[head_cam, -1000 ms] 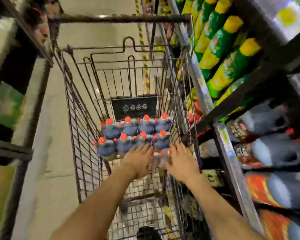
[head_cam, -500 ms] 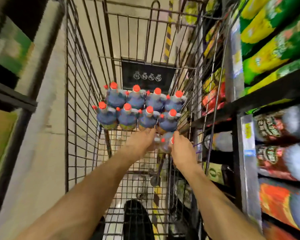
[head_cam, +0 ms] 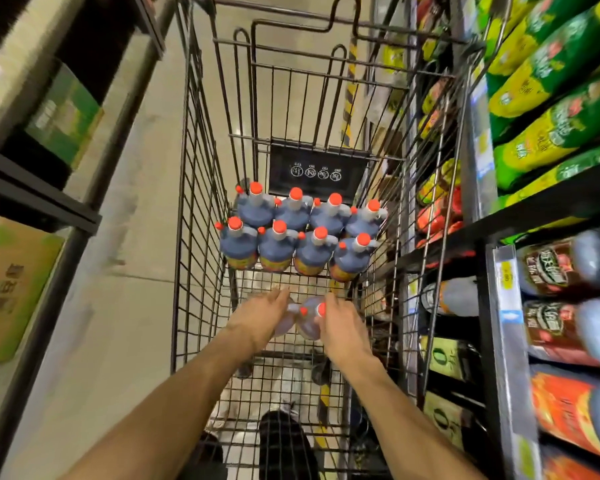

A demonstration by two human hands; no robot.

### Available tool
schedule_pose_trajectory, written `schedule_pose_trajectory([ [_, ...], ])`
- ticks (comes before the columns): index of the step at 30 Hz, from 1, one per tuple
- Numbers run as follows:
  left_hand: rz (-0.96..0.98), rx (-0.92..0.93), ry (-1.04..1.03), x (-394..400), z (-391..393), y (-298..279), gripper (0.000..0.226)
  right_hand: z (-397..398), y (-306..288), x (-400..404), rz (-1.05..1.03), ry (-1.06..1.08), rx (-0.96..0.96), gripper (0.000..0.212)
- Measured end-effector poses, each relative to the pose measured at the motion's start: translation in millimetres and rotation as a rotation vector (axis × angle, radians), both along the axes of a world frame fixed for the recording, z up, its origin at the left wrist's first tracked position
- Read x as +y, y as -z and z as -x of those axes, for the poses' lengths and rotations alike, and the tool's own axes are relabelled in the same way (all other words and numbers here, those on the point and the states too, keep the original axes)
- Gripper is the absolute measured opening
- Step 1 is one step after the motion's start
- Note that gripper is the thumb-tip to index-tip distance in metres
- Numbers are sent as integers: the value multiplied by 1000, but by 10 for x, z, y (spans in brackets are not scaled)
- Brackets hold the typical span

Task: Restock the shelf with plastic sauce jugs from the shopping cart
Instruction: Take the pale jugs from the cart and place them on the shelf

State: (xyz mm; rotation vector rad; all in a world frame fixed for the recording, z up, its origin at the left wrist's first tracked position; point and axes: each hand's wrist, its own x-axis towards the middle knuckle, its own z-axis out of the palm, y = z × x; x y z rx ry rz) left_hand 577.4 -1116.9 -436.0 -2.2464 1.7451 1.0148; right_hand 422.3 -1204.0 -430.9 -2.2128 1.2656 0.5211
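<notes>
Several dark sauce jugs (head_cam: 298, 233) with red caps stand in two rows at the far end of the wire shopping cart (head_cam: 201, 237). Nearer to me, two more jugs are lifted off the cart floor. My left hand (head_cam: 257, 320) grips one jug (head_cam: 284, 323), mostly hidden under its fingers. My right hand (head_cam: 340, 327) grips the other jug (head_cam: 309, 323) by its neck, its red cap showing. The shelf (head_cam: 499, 306) on the right holds lying bottles with dark and red labels.
Green and yellow bags (head_cam: 551, 98) fill the upper right shelf. A dark rack with cardboard boxes (head_cam: 11, 289) stands on the left, across the pale floor. My foot (head_cam: 284, 441) shows under the cart's near end.
Both hands reached down to the nearest two jugs, closed on them and drew them back from the rows. The view tilted further down into the cart.
</notes>
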Motion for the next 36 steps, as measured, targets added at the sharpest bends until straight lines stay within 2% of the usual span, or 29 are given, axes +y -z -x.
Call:
schedule_pose_trajectory([
  [3,114,115,-170,63,-14,106,42,111,83,-37,-46,75,-111,48],
  [6,214,318,-441,147,-18,254,33,230,231,-68,-187,288,-303,47],
  [9,235,480,-700,289,-29,439,57,384,431,-46,-375,541,-456,61],
  [12,132,577,-816,435,-24,662,88,544,699,7,-522,630,-510,84],
  [17,71,581,-834,534,29,1042,102,633,1100,30,-608,571,-480,109],
  [21,101,617,-850,491,7,1201,113,572,1312,-51,-688,559,-531,113],
  [28,115,677,-877,387,-55,1205,95,507,1365,-139,-655,546,-591,96],
  [36,114,766,-955,343,-21,969,119,501,1117,-170,-609,562,-672,88],
])
